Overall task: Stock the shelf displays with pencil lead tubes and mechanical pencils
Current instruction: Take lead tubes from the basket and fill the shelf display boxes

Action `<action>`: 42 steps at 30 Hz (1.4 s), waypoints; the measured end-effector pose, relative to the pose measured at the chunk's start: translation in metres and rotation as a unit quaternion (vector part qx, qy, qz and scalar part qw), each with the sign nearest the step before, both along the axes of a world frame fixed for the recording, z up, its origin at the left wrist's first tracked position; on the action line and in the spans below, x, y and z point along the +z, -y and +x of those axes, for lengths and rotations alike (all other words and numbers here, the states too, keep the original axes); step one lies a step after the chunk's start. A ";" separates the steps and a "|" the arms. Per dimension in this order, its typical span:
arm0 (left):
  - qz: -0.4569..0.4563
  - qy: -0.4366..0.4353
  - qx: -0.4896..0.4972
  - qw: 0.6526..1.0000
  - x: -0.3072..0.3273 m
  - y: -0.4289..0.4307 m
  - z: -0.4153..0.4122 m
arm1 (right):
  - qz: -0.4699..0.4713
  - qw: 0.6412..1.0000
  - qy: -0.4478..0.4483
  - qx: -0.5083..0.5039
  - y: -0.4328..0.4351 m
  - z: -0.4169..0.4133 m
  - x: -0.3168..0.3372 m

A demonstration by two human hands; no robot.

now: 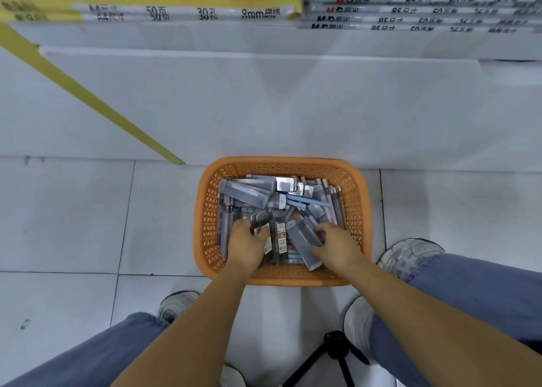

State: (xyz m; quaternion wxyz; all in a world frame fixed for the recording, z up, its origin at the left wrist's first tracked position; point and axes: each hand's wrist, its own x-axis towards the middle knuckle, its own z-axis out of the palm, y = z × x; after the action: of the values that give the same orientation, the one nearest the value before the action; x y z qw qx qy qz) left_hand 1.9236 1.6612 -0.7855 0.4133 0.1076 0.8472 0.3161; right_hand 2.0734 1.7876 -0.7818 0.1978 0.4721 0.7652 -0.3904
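In the basket [281, 164] our left hand [247, 241] grips a lead tube [259, 219], our right hand [337, 247] a grey case [303, 237], for shelving.

You've got bright, even, cool light, only soft shadows on the floor [73, 210]. Wide-angle bends the shelf [264, 55] edge; everything's slightly soft and smeary.

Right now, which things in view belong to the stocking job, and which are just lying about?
Job: orange basket, lead tubes, blue pencil, left hand and right hand, each gripping a tube.
Lying about: tripod, notebook stacks, yellow strip.
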 end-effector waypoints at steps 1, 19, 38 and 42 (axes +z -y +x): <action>0.014 0.019 0.016 1.000 0.002 0.002 -0.002 | -0.003 1.000 0.007 0.005 0.001 0.000 0.000; 0.131 0.289 0.192 0.929 0.067 0.018 -0.015 | -0.094 0.956 -0.205 -0.188 -0.009 -0.002 0.081; 0.357 0.236 -0.070 0.901 0.317 -0.015 -0.024 | 0.024 0.878 -0.475 -0.050 -0.007 -0.052 0.349; 0.373 0.187 -0.087 0.905 0.357 -0.018 -0.036 | 0.043 0.881 -0.471 -0.008 -0.021 -0.056 0.394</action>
State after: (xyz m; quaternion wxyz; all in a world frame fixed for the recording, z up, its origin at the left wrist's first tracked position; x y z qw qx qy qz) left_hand 1.8872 1.6789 -0.4286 0.5193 0.2660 0.5621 0.5862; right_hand 2.0177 1.8090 -0.3875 -0.2093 0.2469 0.7806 -0.5347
